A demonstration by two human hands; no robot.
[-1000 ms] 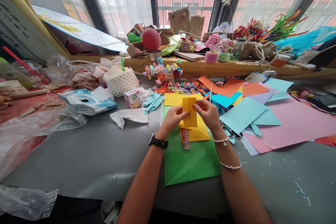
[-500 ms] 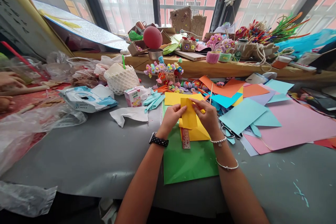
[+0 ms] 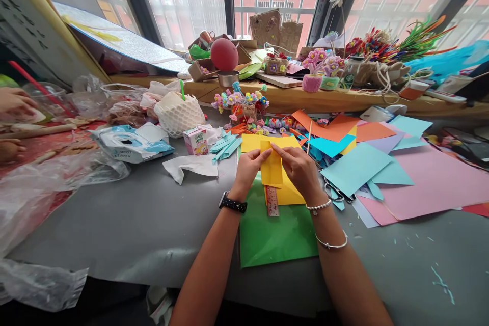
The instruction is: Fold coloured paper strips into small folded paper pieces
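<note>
Held up in front of me is a small yellow paper strip (image 3: 271, 170). My left hand (image 3: 250, 165) pinches its left edge near the top. My right hand (image 3: 300, 167) grips its upper right side, fingertips close to the left thumb. Beneath it lies a larger yellow sheet (image 3: 292, 192), partly hidden by the strip and the right hand. A patterned pink ruler (image 3: 272, 202) sticks out below the strip. Under these is a green sheet (image 3: 278, 239) on the grey table. Another yellow sheet (image 3: 250, 143) lies just beyond my hands.
Scissors (image 3: 336, 193) rest right of my wrist, beside blue paper (image 3: 357, 167) and a large pink sheet (image 3: 435, 183). At left are a wet-wipes pack (image 3: 132, 145), a small carton (image 3: 196, 141) and a tissue (image 3: 189, 167). Another person's hand (image 3: 17, 104) is at the far left.
My right hand has shifted its grip slightly, bringing its fingertips nearer to my left thumb at the strip's top. The whole view has slid a little.
</note>
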